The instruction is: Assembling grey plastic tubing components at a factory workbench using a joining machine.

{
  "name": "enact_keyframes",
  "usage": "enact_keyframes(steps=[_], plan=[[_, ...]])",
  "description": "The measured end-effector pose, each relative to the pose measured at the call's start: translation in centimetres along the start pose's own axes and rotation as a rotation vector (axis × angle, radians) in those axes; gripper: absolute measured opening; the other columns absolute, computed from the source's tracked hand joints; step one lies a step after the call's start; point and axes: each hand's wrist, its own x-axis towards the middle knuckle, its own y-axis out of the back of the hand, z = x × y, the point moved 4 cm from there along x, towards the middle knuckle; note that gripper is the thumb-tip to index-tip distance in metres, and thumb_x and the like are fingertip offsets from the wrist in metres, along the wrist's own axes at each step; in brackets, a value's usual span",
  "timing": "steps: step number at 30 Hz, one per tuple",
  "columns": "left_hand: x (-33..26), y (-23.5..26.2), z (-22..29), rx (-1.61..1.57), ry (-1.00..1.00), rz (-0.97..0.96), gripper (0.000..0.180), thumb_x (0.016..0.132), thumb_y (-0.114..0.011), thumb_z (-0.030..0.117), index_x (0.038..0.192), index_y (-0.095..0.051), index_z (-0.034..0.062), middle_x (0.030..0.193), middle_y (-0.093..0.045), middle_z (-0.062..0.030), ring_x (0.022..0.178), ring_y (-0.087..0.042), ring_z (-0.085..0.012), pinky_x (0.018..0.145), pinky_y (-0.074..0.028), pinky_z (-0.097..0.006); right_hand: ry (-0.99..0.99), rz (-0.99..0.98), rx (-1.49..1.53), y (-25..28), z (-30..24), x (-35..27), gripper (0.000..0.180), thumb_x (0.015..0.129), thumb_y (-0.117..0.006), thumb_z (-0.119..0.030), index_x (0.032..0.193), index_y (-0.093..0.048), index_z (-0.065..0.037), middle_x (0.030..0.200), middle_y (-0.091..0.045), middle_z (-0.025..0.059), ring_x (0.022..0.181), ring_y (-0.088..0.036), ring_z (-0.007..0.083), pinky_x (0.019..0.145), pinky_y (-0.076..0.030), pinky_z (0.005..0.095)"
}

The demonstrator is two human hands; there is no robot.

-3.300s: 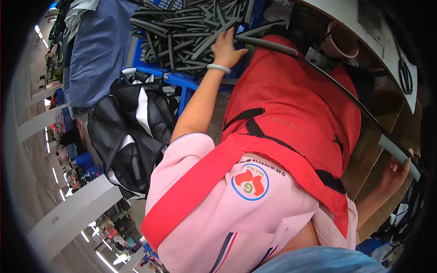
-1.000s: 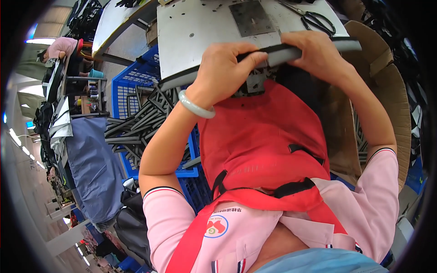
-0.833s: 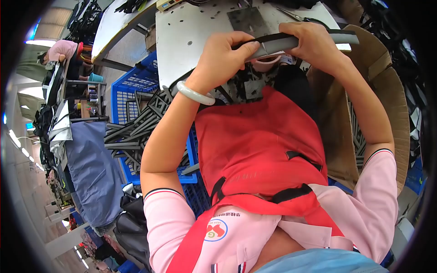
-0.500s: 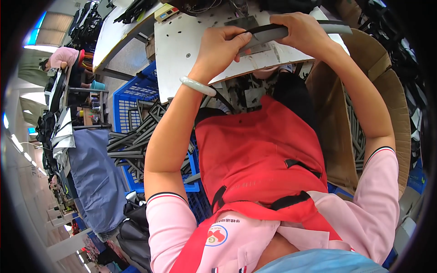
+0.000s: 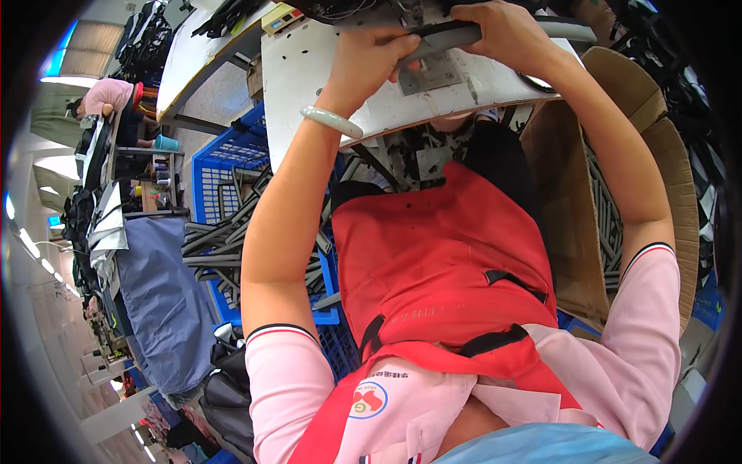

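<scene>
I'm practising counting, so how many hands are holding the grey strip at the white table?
2: the left hand grips the grey strip, and the right hand grips it farther to the right.

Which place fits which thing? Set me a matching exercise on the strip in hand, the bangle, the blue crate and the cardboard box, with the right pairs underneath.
Things
1. Grey-and-black strip
2. Pale bangle
3. Blue crate
4. Cardboard box

Places
A. To the right of the red apron
B. Around the left wrist
C. Held by the left hand and right hand
D. To the left of the red apron

Right pairs: 1-C; 2-B; 3-D; 4-A
</scene>
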Motion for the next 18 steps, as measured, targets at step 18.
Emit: enact_keyframes(steps=[18], plan=[[-3.3,-4.2,2.0,0.245,-0.207,-0.122,0.024,0.082,-0.064,0.018,0.079,-0.064,-0.0066,0.059,-0.056,-0.0197,0.055,-0.049,-0.0115,0.053,-0.043,-0.034,0.745,0.120,0.126,-6.6,-14.7,-9.4,0.017,0.072,-0.060,-0.009,0.088,-0.063,-0.007,0.113,-0.059,0.0136,0.110,-0.055,0.0236,0.085,-0.050,0.0369]])
